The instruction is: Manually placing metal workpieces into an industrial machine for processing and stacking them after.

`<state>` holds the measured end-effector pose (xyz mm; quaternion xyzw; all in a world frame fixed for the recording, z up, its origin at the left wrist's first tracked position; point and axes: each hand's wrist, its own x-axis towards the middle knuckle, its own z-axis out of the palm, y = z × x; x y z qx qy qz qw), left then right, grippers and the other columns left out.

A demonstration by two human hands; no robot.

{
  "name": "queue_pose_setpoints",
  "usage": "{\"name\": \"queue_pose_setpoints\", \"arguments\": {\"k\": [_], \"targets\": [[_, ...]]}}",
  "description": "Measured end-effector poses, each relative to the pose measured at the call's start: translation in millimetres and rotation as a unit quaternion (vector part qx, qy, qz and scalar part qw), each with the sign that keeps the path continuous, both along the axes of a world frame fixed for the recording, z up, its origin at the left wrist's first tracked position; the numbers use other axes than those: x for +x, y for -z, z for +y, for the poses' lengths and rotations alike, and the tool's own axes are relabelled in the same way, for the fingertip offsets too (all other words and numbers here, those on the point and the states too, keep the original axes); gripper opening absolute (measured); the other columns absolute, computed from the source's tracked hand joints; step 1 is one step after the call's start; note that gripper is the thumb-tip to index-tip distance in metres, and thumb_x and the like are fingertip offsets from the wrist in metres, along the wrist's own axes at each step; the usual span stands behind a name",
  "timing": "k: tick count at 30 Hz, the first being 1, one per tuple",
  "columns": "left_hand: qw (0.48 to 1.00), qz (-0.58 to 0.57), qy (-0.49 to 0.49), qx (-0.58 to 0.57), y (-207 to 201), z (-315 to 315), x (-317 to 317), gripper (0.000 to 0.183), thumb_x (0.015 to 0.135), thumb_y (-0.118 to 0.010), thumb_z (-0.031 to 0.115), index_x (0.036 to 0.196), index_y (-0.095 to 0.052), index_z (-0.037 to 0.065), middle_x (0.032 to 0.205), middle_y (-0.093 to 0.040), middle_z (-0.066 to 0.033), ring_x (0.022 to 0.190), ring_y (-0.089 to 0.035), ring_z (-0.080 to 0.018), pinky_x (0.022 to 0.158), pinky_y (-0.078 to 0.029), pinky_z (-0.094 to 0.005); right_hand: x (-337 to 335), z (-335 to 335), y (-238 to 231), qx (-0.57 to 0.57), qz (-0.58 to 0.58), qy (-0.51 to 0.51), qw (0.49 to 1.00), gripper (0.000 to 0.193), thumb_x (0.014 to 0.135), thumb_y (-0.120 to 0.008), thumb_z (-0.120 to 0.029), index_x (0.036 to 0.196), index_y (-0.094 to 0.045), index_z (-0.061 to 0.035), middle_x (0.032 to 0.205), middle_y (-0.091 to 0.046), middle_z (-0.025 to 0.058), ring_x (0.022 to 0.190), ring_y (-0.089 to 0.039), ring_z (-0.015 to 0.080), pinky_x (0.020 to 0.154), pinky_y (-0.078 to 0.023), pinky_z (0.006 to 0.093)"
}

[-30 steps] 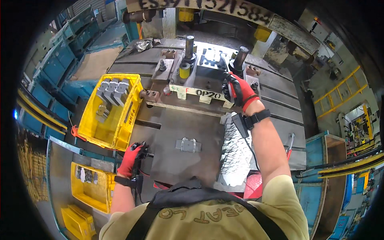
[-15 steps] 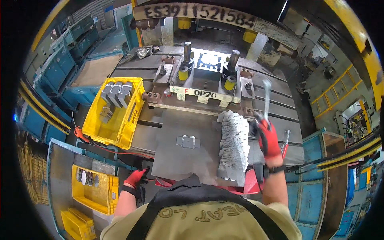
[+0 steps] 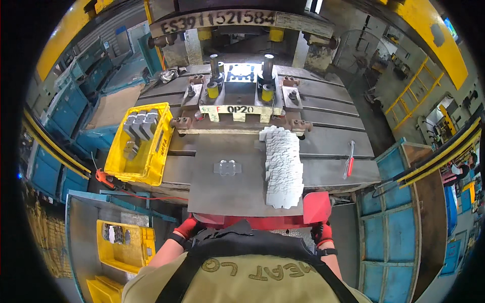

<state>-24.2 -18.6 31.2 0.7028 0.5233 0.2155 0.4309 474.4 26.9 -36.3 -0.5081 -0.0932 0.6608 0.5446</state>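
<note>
- L hand (image 3: 186, 227): by L end of red unit; fingers mostly hidden, can't tell if gripping.
- Part (image 3: 228, 167): flat on plate (image 3: 217, 194), fwd of both hands, L nearer; long axis L–R; bare plate btwn it & near edge.
- Red unit (image 3: 283, 222): btwn hands, runs L–R.
- Stack (image 3: 283, 169): R of part, long axis fore-aft.
- R hand (image 3: 323, 232): by unit's R end; grip unclear.

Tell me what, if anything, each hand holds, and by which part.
It cannot be told: the left hand and the right hand show only partly, their grips unclear.
</note>
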Motion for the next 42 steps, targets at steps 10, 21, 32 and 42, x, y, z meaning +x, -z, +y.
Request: {"name": "queue_pose_setpoints", "arguments": {"k": [10,21,32,42], "targets": [[0.945,-0.222,-0.229,-0.076,70,17,0,0.041,0.070,-0.050,0.014,0.108,-0.034,0.006,0.106,-0.042,-0.0086,0.093,-0.043,-0.0200,0.079,-0.035,-0.0307,-4,35,50,-0.084,-0.309,0.089,0.943,0.036,0.072,-0.043,-0.035,0.102,-0.035,-0.0169,0.089,-0.048,0.0062,0.074,-0.047,0.0229,0.054,-0.038,0.0398],[0.968,-0.179,-0.170,-0.043,40,19,2,0.030,0.074,-0.043,0.007,0.103,-0.041,0.005,0.101,-0.046,-0.0047,0.092,-0.043,-0.0136,0.078,-0.035,-0.0258,-9,44,74,-0.003,-0.247,0.169,0.954,0.048,0.067,-0.052,-0.041,0.102,-0.033,-0.0145,0.083,-0.049,0.0079,0.060,-0.049,0.0226,0.046,-0.038,0.0370],[0.972,-0.200,-0.120,-0.015,-1,19,17,0.031,0.077,-0.042,0.019,0.106,-0.038,0.008,0.101,-0.043,-0.0037,0.091,-0.042,-0.0112,0.075,-0.035,-0.0239,-59,22,-76,-0.108,-0.256,0.110,0.954,0.049,0.069,-0.050,-0.041,0.100,-0.029,-0.0085,0.063,-0.046,0.0073,0.042,-0.044,0.0174,0.035,-0.034,0.0286],[0.987,0.020,-0.140,0.079,-7,-6,-16,0.042,0.073,-0.049,0.022,0.109,-0.035,0.005,0.094,-0.049,-0.0088,0.082,-0.049,-0.0183,0.069,-0.041,-0.0278,-66,-37,-102,0.017,-0.326,0.158,0.932,0.043,0.064,-0.060,-0.007,0.101,-0.036,-0.0050,0.079,-0.048,0.0041,0.064,-0.046,0.0097,0.055,-0.039,0.0207]]}}
